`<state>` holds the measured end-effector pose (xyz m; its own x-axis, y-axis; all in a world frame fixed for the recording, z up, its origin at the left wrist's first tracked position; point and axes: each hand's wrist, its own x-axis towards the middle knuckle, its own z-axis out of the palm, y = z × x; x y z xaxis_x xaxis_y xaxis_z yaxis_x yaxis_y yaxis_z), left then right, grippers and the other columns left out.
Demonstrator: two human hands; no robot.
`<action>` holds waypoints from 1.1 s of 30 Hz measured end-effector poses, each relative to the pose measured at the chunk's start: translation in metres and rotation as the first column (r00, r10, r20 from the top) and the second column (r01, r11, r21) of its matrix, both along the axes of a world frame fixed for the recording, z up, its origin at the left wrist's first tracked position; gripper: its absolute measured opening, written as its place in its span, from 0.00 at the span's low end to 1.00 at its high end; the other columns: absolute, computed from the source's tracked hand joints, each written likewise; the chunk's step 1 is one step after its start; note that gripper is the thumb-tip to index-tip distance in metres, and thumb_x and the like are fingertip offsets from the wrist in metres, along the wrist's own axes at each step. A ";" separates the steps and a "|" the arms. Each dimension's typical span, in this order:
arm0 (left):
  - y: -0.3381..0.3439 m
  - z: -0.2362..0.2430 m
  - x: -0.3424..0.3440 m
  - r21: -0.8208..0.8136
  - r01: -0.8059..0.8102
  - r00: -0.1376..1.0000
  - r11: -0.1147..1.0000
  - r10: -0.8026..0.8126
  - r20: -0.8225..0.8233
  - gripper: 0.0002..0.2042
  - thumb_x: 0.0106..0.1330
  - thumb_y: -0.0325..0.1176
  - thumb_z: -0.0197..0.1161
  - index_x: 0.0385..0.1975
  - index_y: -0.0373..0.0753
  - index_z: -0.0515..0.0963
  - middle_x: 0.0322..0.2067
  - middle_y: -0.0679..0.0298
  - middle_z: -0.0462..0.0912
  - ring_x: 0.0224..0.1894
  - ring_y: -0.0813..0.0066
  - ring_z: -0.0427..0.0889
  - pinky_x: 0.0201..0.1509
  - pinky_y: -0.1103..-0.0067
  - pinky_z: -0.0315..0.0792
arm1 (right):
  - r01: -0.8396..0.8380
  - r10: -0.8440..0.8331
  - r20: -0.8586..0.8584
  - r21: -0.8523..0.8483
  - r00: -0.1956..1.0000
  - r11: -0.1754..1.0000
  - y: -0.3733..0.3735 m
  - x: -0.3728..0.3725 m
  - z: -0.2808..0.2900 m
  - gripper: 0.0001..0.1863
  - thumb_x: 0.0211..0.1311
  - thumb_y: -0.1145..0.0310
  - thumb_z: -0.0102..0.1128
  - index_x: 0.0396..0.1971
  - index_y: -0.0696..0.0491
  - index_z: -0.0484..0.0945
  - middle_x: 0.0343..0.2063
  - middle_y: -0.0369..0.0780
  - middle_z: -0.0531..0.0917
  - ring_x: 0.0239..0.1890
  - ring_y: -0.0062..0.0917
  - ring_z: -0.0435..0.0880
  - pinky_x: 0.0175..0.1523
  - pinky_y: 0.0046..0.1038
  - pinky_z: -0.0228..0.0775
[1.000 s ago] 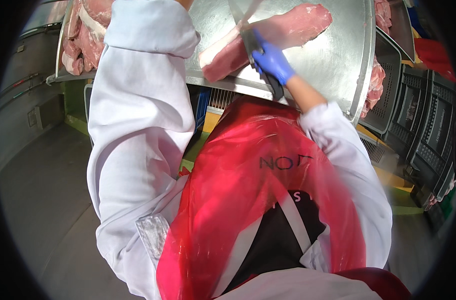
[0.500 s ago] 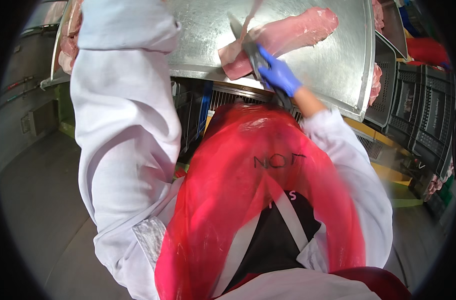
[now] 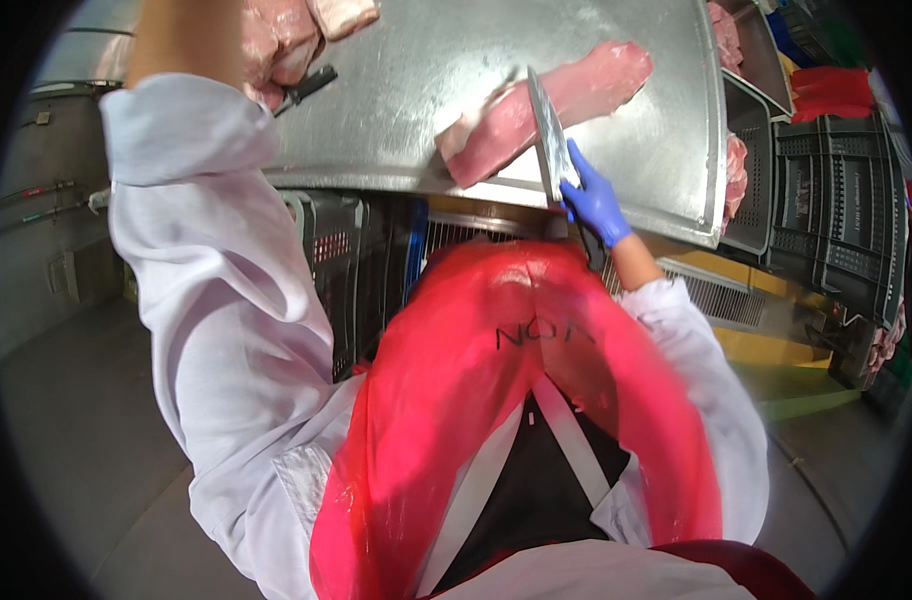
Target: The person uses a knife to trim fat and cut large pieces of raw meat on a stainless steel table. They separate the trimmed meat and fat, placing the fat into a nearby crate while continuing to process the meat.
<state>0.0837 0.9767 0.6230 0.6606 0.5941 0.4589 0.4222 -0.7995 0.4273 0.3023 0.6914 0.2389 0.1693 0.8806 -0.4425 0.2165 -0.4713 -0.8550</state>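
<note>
One long piece of meat [image 3: 509, 130] on a metal table [image 3: 396, 95].
The right hand [image 3: 593, 203], blue-gloved, is closed around one knife [image 3: 547, 128], blade over the meat; a second knife [image 3: 312, 85] lies farther left. The left hand's state can't be told.

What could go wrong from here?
The right hand holds a long knife, blade bare over the slab of meat; a slip might cut someone.
The left sleeve is close to a loose black-handled knife and might knock it.
The meat's near end lies by the steel table's front edge and could slide off.
</note>
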 end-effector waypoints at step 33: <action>-0.193 -0.471 0.273 -0.282 -0.161 0.869 0.946 0.000 -0.495 0.12 0.66 0.34 0.56 0.43 0.33 0.75 0.37 0.48 0.81 0.40 0.49 0.83 0.50 0.57 0.74 | -0.139 0.121 0.495 -0.002 0.860 0.990 -0.076 0.252 -0.038 0.37 0.68 0.66 0.51 0.75 0.32 0.51 0.30 0.59 0.82 0.35 0.54 0.83 0.45 0.49 0.73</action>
